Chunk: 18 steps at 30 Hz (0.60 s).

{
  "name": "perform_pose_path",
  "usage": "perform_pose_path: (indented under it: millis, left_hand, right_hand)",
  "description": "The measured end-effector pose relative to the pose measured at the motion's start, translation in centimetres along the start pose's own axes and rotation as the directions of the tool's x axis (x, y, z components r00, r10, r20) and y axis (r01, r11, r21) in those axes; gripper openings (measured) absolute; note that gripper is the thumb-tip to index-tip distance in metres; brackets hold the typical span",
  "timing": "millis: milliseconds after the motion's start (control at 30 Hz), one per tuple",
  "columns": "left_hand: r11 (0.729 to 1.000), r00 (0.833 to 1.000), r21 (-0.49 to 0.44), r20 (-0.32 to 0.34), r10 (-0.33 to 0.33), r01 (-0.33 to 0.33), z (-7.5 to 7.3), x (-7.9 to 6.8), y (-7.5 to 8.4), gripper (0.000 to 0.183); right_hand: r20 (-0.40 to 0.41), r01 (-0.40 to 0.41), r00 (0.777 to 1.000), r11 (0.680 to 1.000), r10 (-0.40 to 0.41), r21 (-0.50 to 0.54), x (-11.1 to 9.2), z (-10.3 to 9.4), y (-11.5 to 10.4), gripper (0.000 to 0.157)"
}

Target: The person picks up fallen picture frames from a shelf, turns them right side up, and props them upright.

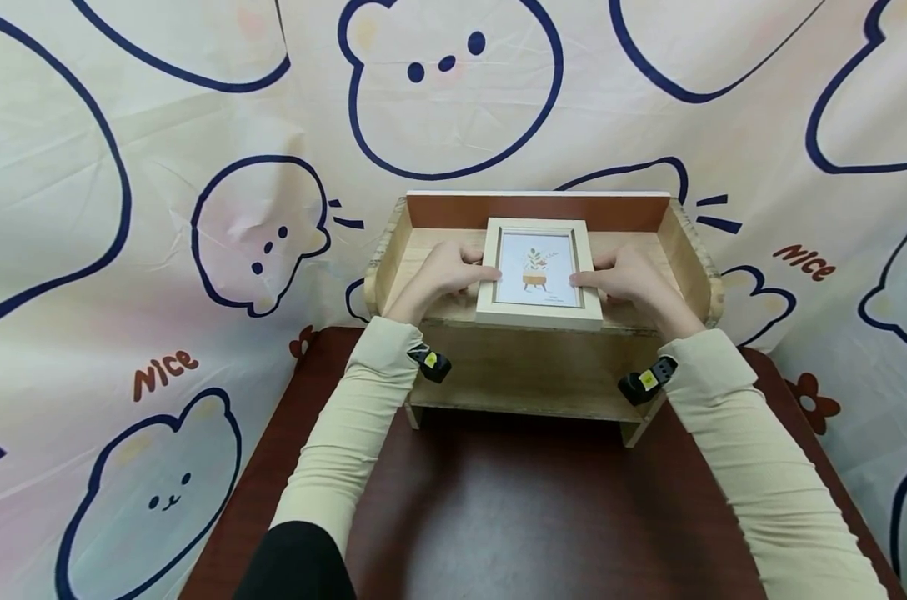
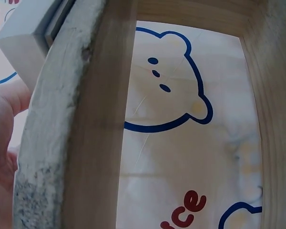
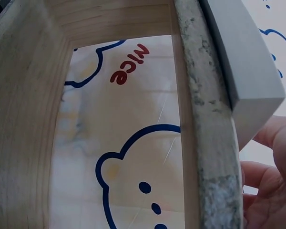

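Note:
A cream picture frame (image 1: 538,315) with a potted-plant print stands tilted back on the upper board of a small wooden shelf (image 1: 513,371). My left hand (image 1: 451,273) grips its left side, thumb on the front and fingers reaching behind. On the opposite side my right hand (image 1: 631,275) holds it the same way, thumb over the front edge. In the left wrist view the frame's corner (image 2: 24,38) shows above the shelf board, with part of the left hand (image 2: 5,124) beside it. The right wrist view has the frame's lower corner (image 3: 257,100) close to the right hand (image 3: 274,167).
The shelf has raised side panels (image 1: 695,258) and a brown back strip (image 1: 536,208). It stands on a dark reddish-brown table (image 1: 513,508). Behind hangs a pale cloth (image 1: 453,100) printed with bear outlines. A black wrist camera (image 1: 648,379) is strapped to the right wrist.

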State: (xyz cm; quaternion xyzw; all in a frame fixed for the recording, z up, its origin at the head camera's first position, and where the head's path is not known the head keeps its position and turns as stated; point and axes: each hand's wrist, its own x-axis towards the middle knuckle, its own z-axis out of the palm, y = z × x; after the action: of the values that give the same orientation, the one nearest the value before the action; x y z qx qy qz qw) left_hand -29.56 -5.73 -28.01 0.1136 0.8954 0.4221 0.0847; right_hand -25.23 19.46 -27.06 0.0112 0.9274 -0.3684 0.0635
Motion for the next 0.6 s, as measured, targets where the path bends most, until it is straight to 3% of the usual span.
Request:
perform_pose_path:
  millis: [267, 467, 600]
  left_hand:
    - [0.998, 1.0, -0.06, -0.022, 0.004, -0.005, 0.22, -0.21, -0.28, 0.048]
    - [0.988, 1.0, -0.154, -0.015, 0.012, -0.014, 0.21, -0.34, -0.42, 0.054]
    - [0.975, 1.0, -0.22, -0.007, 0.027, -0.028, 0.13, -0.52, -0.48, 0.057]
  right_hand:
    - [-0.028, 0.016, 0.999, 0.999, -0.015, 0.046, -0.38, 0.07, 0.29, 0.047]
    - [-0.053, 0.026, 0.998, 0.998, -0.024, 0.05, -0.42, 0.23, 0.47, 0.047]
    - [-0.057, 0.059, 0.997, 0.992, -0.053, 0.108, -0.52, 0.44, 0.54, 0.042]
